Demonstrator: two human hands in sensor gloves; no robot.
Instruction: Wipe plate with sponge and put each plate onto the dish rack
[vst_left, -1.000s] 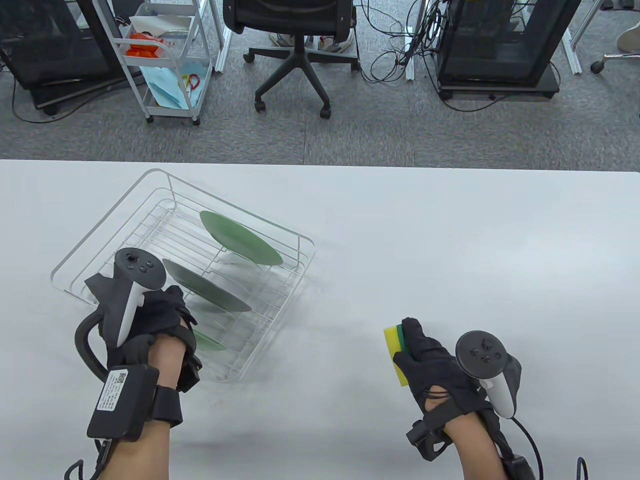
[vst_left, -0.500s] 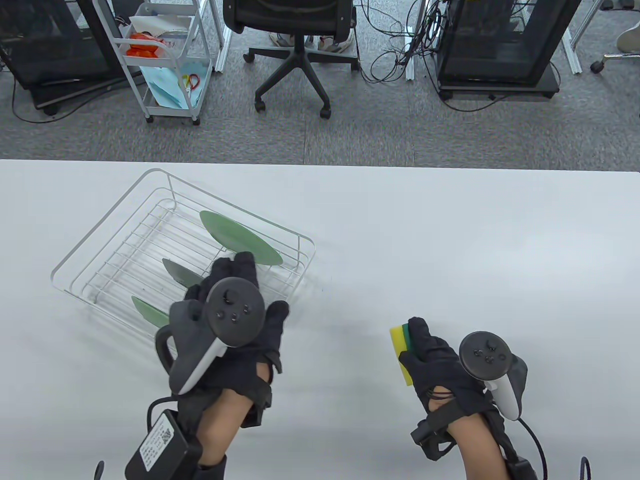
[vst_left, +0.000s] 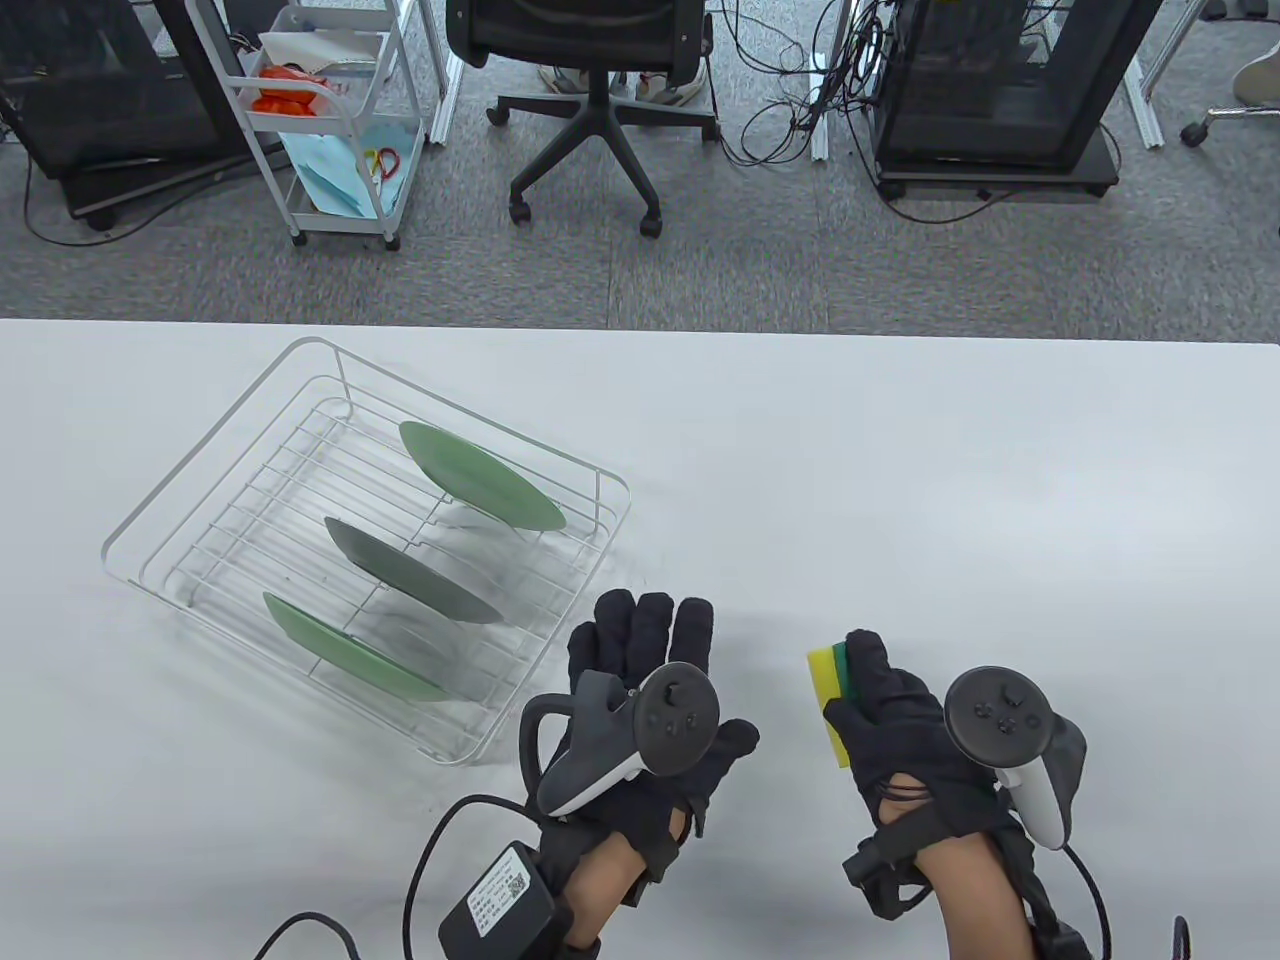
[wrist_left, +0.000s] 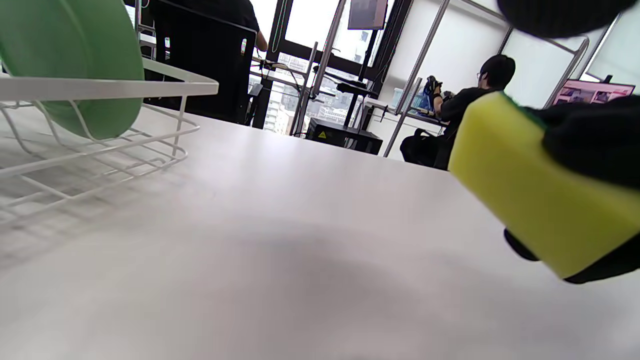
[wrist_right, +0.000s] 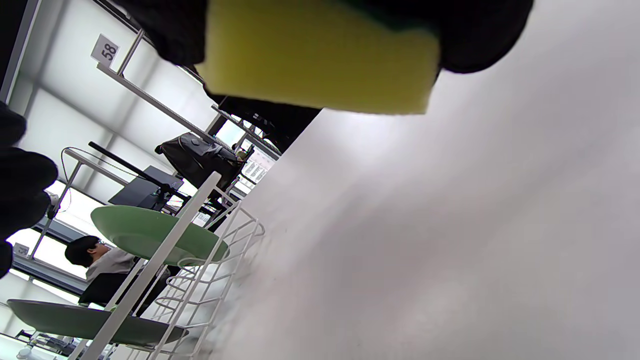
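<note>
One white table (vst_left: 900, 480) spans the table view and carries one white wire dish rack (vst_left: 300, 352), set at an angle on its left half. The dish rack holds three plates, each standing tilted on edge in the wire slots and well apart from its neighbours: one light green plate (vst_left: 480, 475) at the far end, one dark green plate (vst_left: 410, 570) in the middle, and one light green plate (vst_left: 350, 648) at the near end. No plate lies on the table outside the rack. One sponge (vst_left: 828, 705), yellow with a green scouring layer, is located right of centre near the front edge of the table. Two gloved hands enter from the bottom edge. The left hand (vst_left: 650, 700) is positioned just beside the near right corner of the dish rack; its fingers (vst_left: 650, 625) are extended, slightly spread, and grasp nothing, so the hand is released. Whether its palm contacts the table cannot be determined. The right hand (vst_left: 900, 730) grasps the sponge, with fingers curled over the green layer and the thumb against the near side; the yellow face points toward the left hand. In the left wrist view, the sponge (wrist_left: 540, 200) is raised off the table surface in the grip of dark fingers. In the right wrist view, the sponge (wrist_right: 320, 55) is clamped between fingers at both ends.
</note>
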